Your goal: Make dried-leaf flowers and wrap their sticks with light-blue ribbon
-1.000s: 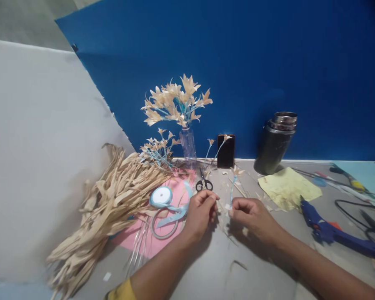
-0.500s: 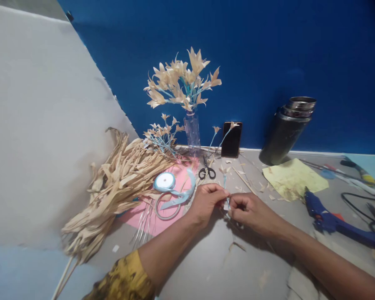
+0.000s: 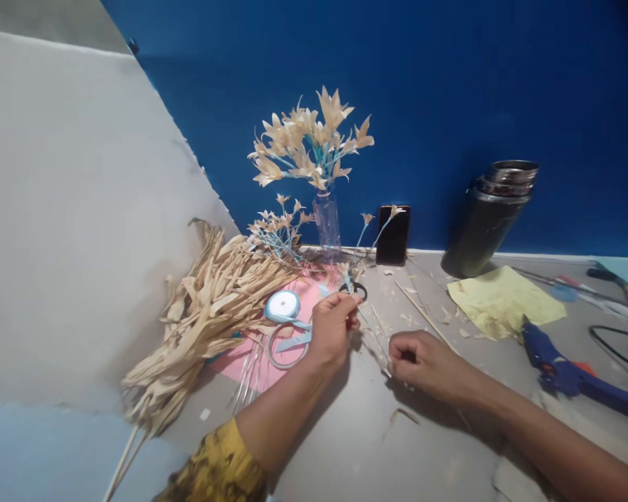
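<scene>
Pinched in my left hand is a small dried-husk flower, its stem wrapped in light blue ribbon. The flower head points up and partly covers the black-handled scissors. From my left fingers a thin stem slants down to my right hand, whose fingers are curled closed at its lower end. The exact grip of the right fingers is hidden. Just left of my left hand are a spool of light blue ribbon and a roll of tape, both over pink paper.
Dried corn husks are heaped on the left. A clear bottle holds husk flowers. At the back stand a phone and a dark flask. Yellow paper and a blue glue gun lie right.
My hands, close together before, are now apart. The left has moved up and left with the flower; the right has shifted slightly down along the stem. The view has shifted slightly.
</scene>
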`<state>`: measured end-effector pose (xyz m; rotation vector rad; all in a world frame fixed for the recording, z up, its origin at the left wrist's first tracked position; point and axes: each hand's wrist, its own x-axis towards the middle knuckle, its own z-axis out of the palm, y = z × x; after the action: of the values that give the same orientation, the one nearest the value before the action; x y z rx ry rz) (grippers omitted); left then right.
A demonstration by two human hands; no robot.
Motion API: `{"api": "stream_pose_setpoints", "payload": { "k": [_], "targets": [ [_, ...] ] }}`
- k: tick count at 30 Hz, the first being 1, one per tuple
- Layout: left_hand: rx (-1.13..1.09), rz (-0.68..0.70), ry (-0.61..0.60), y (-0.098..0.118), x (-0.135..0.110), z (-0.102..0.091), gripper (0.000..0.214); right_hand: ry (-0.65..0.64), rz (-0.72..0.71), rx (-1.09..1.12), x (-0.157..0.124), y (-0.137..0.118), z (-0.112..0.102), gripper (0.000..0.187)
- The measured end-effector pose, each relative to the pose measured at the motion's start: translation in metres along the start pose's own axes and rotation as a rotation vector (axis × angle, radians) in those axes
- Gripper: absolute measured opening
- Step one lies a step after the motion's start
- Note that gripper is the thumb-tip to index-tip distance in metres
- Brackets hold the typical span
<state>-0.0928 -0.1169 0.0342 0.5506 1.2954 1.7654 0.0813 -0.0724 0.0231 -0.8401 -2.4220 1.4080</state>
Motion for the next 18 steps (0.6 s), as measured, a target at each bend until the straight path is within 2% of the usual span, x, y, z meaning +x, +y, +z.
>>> {"api": "stream_pose_setpoints", "payload": {
  "k": [4,7,9,13,15,18],
  "targets": [
    [-0.151,0.084,0.114,0.015,0.011,-0.006,0.039,-0.014,-0.008,-0.124,-0.001,0.002,-0.005,0.015],
    [-0.229,0.001,0.032,0.017,0.009,-0.007,0.042,0.039,0.077,-0.145,0.002,0.011,-0.015,0.022],
    [-0.268,-0.058,-0.049,0.014,0.005,-0.006,0.043,0.134,0.067,-0.265,0.003,0.018,-0.023,0.022],
    [-0.306,-0.132,-0.162,0.007,0.0,-0.005,0.039,0.412,0.081,-0.585,0.004,0.026,-0.037,0.021],
    [-0.301,-0.135,-0.185,0.006,0.0,-0.005,0.039,0.44,0.113,-0.529,0.003,0.023,-0.038,0.029],
    [-0.273,-0.111,-0.202,0.005,-0.001,-0.004,0.039,0.307,0.088,-0.119,0.002,0.011,-0.031,0.042]
  ]
}}
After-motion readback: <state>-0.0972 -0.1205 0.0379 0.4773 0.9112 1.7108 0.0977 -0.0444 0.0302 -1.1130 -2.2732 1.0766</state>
